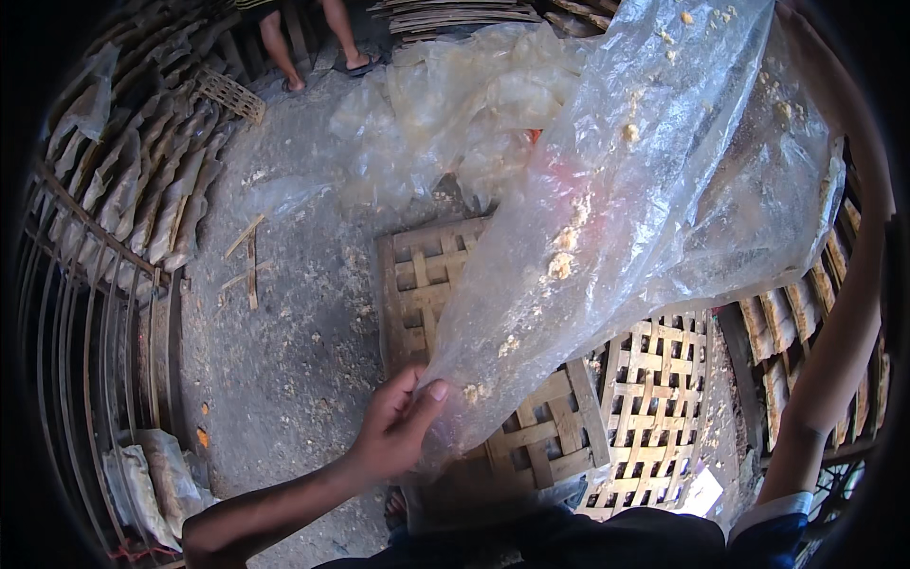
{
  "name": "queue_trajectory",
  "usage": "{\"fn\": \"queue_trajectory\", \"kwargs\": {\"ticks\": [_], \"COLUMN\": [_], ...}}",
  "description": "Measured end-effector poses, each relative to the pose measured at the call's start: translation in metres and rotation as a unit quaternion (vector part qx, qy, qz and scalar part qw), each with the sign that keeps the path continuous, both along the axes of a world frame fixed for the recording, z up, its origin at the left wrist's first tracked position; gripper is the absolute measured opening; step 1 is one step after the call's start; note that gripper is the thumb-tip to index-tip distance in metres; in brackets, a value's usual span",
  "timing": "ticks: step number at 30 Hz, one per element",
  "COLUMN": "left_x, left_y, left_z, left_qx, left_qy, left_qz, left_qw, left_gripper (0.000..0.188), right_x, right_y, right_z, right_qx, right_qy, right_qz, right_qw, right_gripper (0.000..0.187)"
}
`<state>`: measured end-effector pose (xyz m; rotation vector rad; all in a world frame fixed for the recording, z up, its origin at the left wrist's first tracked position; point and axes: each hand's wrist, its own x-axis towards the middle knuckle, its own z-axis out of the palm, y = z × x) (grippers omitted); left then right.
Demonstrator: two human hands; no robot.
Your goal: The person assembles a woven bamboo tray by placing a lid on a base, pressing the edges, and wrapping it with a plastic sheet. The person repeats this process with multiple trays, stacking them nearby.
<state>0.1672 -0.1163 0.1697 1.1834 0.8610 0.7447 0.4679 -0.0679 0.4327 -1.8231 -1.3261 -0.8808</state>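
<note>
Okay, biggest first: grey, gritty floor, debris scattered over it. Next, clear plastic sheet, stretched diagonally from the lower middle to the upper right, above the woven trays; a wide fold of it spreads off to the right. Crumpled plastic heap on the floor beyond. Left side: rows of pale, wavy slabs, with a slatted rack nearer the person. More slabs on the right, partly behind the right arm.

Woven trays: one partly under the sheet, flat wooden strips crossing; a second, lighter tray just beside it, to the right.

Left hand: thumb and fingers closed in a pinch on the sheet's lower-left end; thumb on the near face, plastic running up and right from the fingertips. Right hand: up at the dark top-right rim, by the sheet's far upper edge; fingers too dark and cut off, can't tell how far open or whether they grip.

Another person's bare legs and sandals at top. Plastic-wrapped bundle lower left. White scrap beside the lighter tray, any print too small to read. Smallest: yellowish crumbs along the sheet.
</note>
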Motion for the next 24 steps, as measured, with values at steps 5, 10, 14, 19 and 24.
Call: {"fn": "queue_trajectory", "kwargs": {"ticks": [5,10,14,19,24], "left_x": [-0.024,-0.013,-0.050,-0.052,-0.068], "left_y": [-0.027,-0.009,-0.019,-0.025,-0.032], "left_z": [-0.037,-0.084,-0.115,-0.144,-0.157], "left_qx": [-0.131,-0.214,-0.225,-0.295,-0.336], "left_qy": [-0.019,-0.067,0.031,0.087,0.115], "left_qz": [0.082,0.092,0.162,0.181,0.160], "left_qw": [0.988,0.970,0.960,0.934,0.921], "left_gripper": [0.022,0.026,0.020,0.028,0.029], "right_x": [0.011,0.027,-0.021,-0.018,-0.003], "right_y": [0.070,0.209,0.249,0.246,0.122], "right_z": [-0.003,-0.084,-0.170,-0.254,-0.305], "right_qx": [-0.133,-0.191,-0.162,-0.077,-0.268], "right_qy": [-0.087,-0.224,-0.152,-0.073,0.161], "right_qz": [0.114,0.119,0.222,0.327,0.360], "right_qw": [0.981,0.948,0.949,0.939,0.879], "right_gripper": [0.015,0.017,0.017,0.029,0.030]}}
